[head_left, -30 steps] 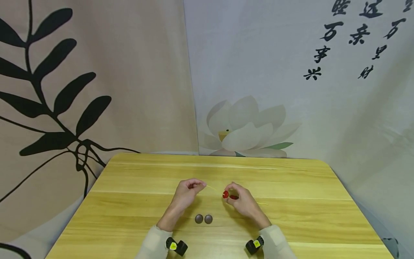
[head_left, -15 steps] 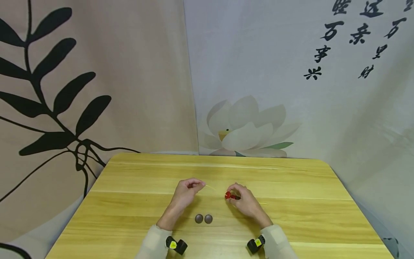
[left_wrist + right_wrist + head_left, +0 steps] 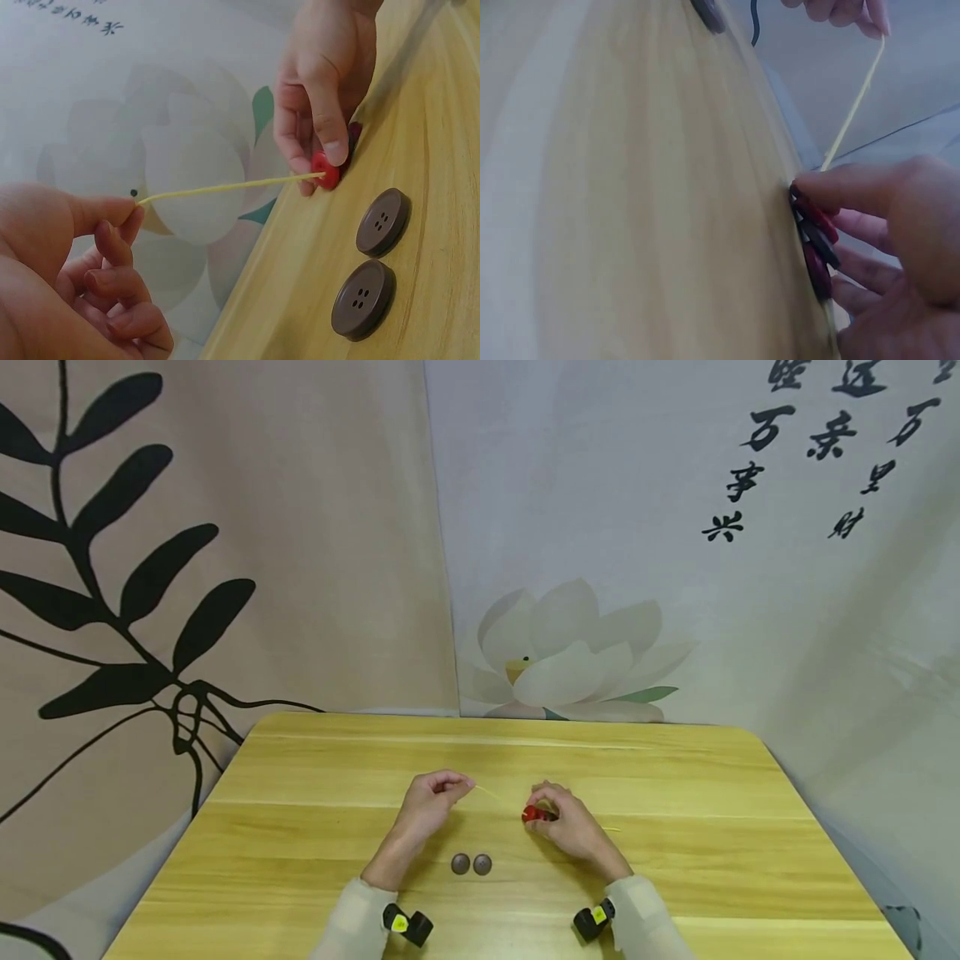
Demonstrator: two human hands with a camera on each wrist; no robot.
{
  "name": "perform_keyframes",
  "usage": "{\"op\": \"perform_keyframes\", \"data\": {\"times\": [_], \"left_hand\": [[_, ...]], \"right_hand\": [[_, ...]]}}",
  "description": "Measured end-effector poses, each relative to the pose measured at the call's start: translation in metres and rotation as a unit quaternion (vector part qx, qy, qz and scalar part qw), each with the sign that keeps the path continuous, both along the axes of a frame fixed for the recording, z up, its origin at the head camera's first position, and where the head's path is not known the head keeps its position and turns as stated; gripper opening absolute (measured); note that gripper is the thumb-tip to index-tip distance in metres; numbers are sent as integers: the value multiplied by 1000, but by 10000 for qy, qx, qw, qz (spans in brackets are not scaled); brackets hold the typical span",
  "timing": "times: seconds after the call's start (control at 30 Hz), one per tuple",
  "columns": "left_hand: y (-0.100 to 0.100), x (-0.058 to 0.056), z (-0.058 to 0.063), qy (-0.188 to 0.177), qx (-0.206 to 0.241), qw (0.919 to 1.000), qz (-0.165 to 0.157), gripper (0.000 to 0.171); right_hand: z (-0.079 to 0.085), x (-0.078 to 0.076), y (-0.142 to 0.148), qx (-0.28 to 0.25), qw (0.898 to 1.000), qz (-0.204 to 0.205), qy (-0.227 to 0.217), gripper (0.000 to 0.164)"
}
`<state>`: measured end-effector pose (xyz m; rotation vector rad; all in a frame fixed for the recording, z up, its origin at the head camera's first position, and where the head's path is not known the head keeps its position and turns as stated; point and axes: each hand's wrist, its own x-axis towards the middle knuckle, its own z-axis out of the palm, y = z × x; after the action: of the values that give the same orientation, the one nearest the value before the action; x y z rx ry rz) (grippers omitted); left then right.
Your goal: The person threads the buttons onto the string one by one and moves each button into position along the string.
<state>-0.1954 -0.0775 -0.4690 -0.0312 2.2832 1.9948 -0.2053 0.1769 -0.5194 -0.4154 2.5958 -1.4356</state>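
Between the left hand (image 3: pixel 429 802) and the right hand (image 3: pixel 572 827), a yellow string (image 3: pixel 232 185) is held nearly straight. At the left, the string is pinched between thumb and forefinger, apparently near its end; no button is touched there. Next, two brown buttons (image 3: pixel 461 864) are seen lying flat, just beside each other, on the table (image 3: pixel 675 827), below the string in the head view and somewhat nearer the left hand. Further right, a red button (image 3: pixel 327 180) is pinched by the right hand, its face turned toward the left hand, with the string running into it. Behind it, darker buttons (image 3: pixel 821 244) are gathered in a short row, its long axis following the string. Whether their edges touch the table cannot be told. Past the right hand, a free length of string is seen. Any slide of the red button would seem governed by this alignment: only bare string lies between it and the left hand, well apart.
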Motion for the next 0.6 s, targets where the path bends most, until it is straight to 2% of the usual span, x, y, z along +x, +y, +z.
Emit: {"op": "perform_keyframes", "data": {"times": [0.17, 0.43, 0.6], "left_hand": [[-1, 0, 0, 24, -2, 10000, 17, 23], [-1, 1, -4, -3, -115, 9999, -25, 22], [-1, 0, -4, 39, -130, 9999, -1, 22]], "right_hand": [[-1, -1, 1, 44, 10000, 45, 38, 19], [-3, 0, 4, 32, 9991, 385, 183, 19], [-3, 0, 5, 43, 9992, 361, 170, 20]]}}
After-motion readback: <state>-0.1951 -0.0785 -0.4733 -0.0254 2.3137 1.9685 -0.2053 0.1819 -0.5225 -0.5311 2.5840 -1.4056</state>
